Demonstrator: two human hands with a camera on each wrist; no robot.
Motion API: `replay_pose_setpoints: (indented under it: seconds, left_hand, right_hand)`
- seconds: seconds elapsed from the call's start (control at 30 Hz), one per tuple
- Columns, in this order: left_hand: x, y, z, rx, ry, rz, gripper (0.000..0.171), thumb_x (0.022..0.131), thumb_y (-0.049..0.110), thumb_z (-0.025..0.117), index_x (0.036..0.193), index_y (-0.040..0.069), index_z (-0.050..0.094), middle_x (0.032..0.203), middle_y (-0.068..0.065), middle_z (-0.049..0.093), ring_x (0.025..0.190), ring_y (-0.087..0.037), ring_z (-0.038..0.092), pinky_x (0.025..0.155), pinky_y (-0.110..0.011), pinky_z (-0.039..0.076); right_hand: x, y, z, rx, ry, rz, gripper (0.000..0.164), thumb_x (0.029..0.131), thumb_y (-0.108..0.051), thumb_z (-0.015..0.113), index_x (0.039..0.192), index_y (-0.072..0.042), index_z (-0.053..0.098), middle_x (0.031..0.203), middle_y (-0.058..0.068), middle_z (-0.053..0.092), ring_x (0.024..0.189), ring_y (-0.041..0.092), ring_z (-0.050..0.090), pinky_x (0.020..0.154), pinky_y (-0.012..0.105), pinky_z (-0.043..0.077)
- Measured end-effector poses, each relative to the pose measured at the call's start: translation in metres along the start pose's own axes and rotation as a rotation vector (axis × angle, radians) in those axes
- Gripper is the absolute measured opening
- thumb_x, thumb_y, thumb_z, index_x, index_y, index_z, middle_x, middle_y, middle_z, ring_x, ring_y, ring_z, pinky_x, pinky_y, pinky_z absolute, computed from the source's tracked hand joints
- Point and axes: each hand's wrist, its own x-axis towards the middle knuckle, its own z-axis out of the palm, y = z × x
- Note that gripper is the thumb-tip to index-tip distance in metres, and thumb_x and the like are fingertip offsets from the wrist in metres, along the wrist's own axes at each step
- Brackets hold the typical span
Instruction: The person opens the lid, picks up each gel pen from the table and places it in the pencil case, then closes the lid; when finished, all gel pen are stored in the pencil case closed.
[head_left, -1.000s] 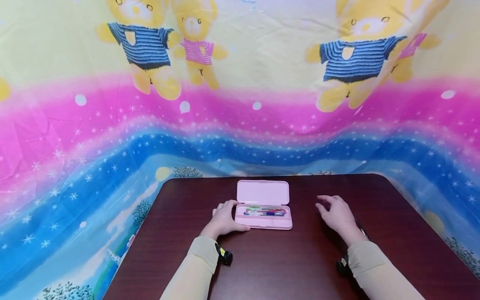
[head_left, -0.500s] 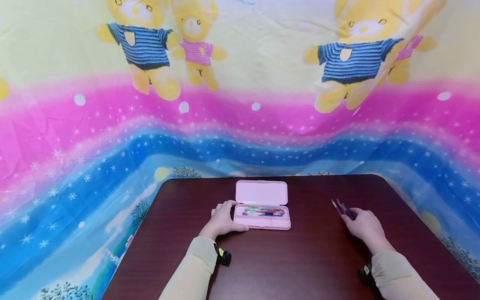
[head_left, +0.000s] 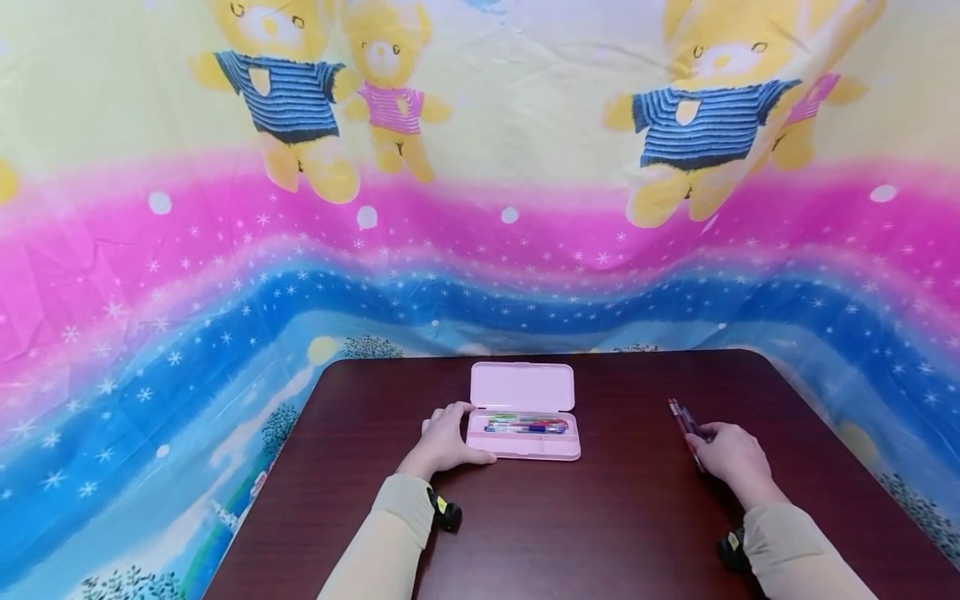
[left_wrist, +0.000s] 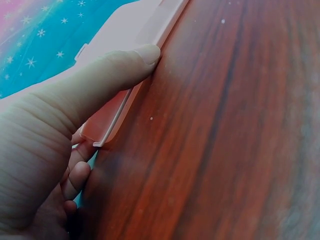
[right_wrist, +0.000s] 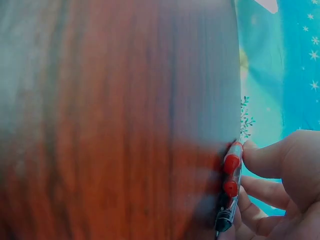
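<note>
From the head, we saw an open pink pencil case (head_left: 504, 447) on a dark wood-grain table (head_left: 555, 533), its lid (head_left: 521, 387) on the far side and gel pens (head_left: 525, 423) lengthwise in its rear compartment. At the case's left end, the left hand (head_left: 444, 439) held it between thumb and fingers. Well to the case's right, the right hand (head_left: 737, 457) pinched a bundle of pens (head_left: 681, 416), which pointed away from us, roughly crosswise to the case's long side.

Through the left wrist camera, we saw the thumb lying over the case's front edge and fingertips curled at its end; the gel pens were out of sight.

Through the right wrist camera, where the case did not appear, we made out two red ends (right_wrist: 231, 164) and a dark one (right_wrist: 224, 220) beside the thumb; we could not count the bundle.
</note>
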Motion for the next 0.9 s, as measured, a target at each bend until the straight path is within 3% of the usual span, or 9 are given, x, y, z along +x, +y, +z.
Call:
replay_pose_setpoints:
  seconds: [0.2, 0.43, 0.7, 0.9]
  left_hand:
    - [0.0022, 0.001, 0.0002, 0.008, 0.001, 0.004, 0.107, 0.068, 0.067, 0.098, 0.154, 0.02, 0.055, 0.15, -0.004, 0.063, 0.136, -0.029, 0.052, 0.111, -0.053, 0.038]
    - [0.0022, 0.001, 0.0008, 0.007, 0.005, 0.007, 0.107, 0.068, 0.067, 0.098, 0.153, 0.019, 0.055, 0.151, -0.006, 0.063, 0.137, -0.029, 0.052, 0.109, -0.055, 0.039]
    - [0.0004, 0.0003, 0.0008, 0.004, -0.001, -0.001, 0.108, 0.069, 0.067, 0.098, 0.155, 0.019, 0.055, 0.154, -0.006, 0.061, 0.139, -0.03, 0.051, 0.112, -0.056, 0.038]
    - [0.0008, -0.0003, 0.0013, 0.011, 0.0, -0.003, 0.107, 0.068, 0.068, 0.098, 0.154, 0.02, 0.055, 0.153, -0.005, 0.062, 0.139, -0.029, 0.051, 0.111, -0.054, 0.038]
  right_hand:
    - [0.0016, 0.0052, -0.0007, 0.048, 0.021, 0.042, 0.056, 0.108, -0.038, 0.067, 0.139, 0.009, 0.065, 0.102, 0.023, 0.075, 0.09, 0.036, 0.062, 0.072, 0.041, 0.047]
    - [0.0033, 0.01, 0.001, 0.055, 0.059, 0.05, 0.052, 0.107, -0.037, 0.068, 0.137, 0.006, 0.069, 0.119, 0.033, 0.072, 0.095, 0.043, 0.062, 0.075, 0.046, 0.049]
    - [0.0024, 0.0081, 0.0026, 0.065, 0.098, 0.069, 0.044, 0.107, -0.033, 0.066, 0.131, 0.003, 0.074, 0.125, 0.032, 0.073, 0.102, 0.046, 0.063, 0.082, 0.05, 0.051]
    - [-0.0002, 0.005, 0.0023, 0.1, 0.135, 0.053, 0.044, 0.108, -0.033, 0.066, 0.132, 0.003, 0.074, 0.093, 0.014, 0.079, 0.091, 0.037, 0.064, 0.07, 0.036, 0.045]
